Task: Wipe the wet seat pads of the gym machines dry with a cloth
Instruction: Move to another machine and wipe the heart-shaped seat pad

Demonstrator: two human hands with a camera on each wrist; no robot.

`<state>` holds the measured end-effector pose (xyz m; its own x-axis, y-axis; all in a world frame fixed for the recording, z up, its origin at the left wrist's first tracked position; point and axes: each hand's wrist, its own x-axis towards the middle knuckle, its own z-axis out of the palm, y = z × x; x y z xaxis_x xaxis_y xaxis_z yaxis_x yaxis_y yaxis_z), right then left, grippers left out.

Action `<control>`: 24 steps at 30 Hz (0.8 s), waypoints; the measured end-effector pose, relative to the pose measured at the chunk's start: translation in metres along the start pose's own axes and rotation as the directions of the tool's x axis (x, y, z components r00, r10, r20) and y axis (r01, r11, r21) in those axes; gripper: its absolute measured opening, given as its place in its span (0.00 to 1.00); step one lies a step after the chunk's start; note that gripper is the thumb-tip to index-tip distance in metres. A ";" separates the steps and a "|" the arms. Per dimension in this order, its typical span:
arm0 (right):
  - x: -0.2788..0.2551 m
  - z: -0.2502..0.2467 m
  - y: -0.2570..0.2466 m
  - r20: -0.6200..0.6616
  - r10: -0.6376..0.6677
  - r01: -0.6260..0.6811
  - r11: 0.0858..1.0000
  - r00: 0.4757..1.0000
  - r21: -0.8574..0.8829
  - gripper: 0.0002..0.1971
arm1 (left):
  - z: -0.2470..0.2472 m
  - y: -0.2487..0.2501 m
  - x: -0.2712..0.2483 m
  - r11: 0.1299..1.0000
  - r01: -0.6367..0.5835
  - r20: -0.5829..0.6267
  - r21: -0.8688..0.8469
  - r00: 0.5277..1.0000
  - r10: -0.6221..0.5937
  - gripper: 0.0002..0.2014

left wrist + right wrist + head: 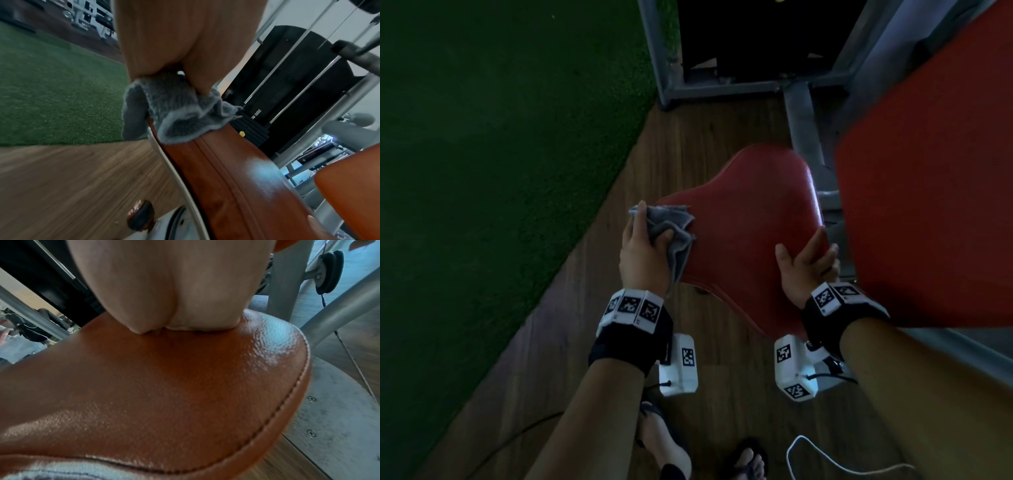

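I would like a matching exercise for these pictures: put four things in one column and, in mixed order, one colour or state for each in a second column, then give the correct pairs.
Things:
1. cloth
2. seat pad
3. right hand
4. turf floor

Colours or states:
A. green
B. red, shiny
C. grey, bunched, gripped by the left hand
D. resting on the seat pad's edge, holding no cloth

Pairs: 1-C, 2-B, 3-D, 4-A
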<state>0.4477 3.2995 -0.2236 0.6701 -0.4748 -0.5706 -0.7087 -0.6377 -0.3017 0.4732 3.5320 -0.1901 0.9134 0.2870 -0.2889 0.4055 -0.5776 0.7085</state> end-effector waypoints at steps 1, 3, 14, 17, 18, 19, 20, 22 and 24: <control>0.000 0.000 0.000 0.001 -0.001 0.001 1.000 1.000 0.001 0.42 | 0.001 -0.003 -0.005 0.999 0.017 -0.014 -0.032 1.000 -0.018 0.32; 0.000 0.000 0.001 0.007 -0.004 0.004 1.000 1.000 0.006 0.42 | 0.007 -0.008 -0.017 0.990 0.085 -0.032 -0.110 0.996 -0.088 0.35; -0.002 0.000 0.002 0.013 -0.001 0.001 1.000 1.000 0.015 0.42 | 0.030 0.008 -0.070 0.856 0.329 -0.145 -0.399 0.899 -0.413 0.38; -0.003 -0.003 0.002 0.023 -0.005 0.005 1.000 1.000 0.009 0.42 | 0.030 0.007 -0.069 0.867 0.315 -0.164 -0.387 0.902 -0.400 0.38; -0.002 -0.003 0.003 0.036 -0.005 0.005 1.000 0.999 0.009 0.42 | 0.028 0.006 -0.069 0.873 0.305 -0.169 -0.380 0.905 -0.390 0.38; -0.002 -0.004 0.004 0.052 -0.008 0.007 1.000 0.999 0.014 0.42 | 0.027 0.004 -0.068 0.881 0.294 -0.174 -0.371 0.909 -0.377 0.38; -0.002 -0.006 0.004 0.069 -0.014 0.012 1.000 0.997 0.022 0.43 | 0.026 0.003 -0.068 0.888 0.284 -0.176 -0.362 0.915 -0.364 0.38; -0.002 -0.011 0.006 0.105 -0.034 0.029 0.999 0.994 0.044 0.44 | 0.025 0.000 -0.068 0.899 0.265 -0.177 -0.350 0.923 -0.341 0.38; -0.002 -0.015 0.011 0.143 -0.075 0.064 0.995 0.987 0.078 0.46 | 0.023 -0.002 -0.067 0.908 0.248 -0.179 -0.338 0.930 -0.320 0.38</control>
<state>0.4420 3.2841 -0.2142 0.6828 -0.3345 -0.6496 -0.6796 -0.6173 -0.3964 0.4120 3.4962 -0.1871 0.7134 0.5884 -0.3805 0.5821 -0.1953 0.7893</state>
